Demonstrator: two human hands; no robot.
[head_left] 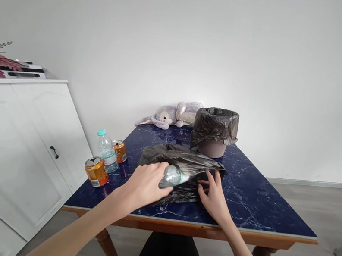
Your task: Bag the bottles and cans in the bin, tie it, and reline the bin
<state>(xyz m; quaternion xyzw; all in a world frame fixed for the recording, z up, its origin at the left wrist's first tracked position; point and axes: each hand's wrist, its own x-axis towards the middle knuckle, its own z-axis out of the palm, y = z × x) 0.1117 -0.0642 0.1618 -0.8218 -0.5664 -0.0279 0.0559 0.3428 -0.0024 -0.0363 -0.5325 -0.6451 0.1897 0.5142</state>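
Observation:
My left hand [150, 183] is closed around a clear plastic bottle [172, 175], which points to the right over a black plastic bag [167, 151]. The bag lies crumpled on the table's near half. On its right side, the fingers of my right hand [214, 196] are at the bag's mouth and hold its edge up. The far end of the bottle is near this mouth; I cannot tell how far inside it reaches.
The blue marbled table [263, 204] carries an orange can [96, 172], a second orange can [120, 151] and an upright bottle with a teal cap [106, 150] at left. Behind the bag stands a bin lined with black plastic [215, 129]. A plush rabbit [166, 116] lies against the wall.

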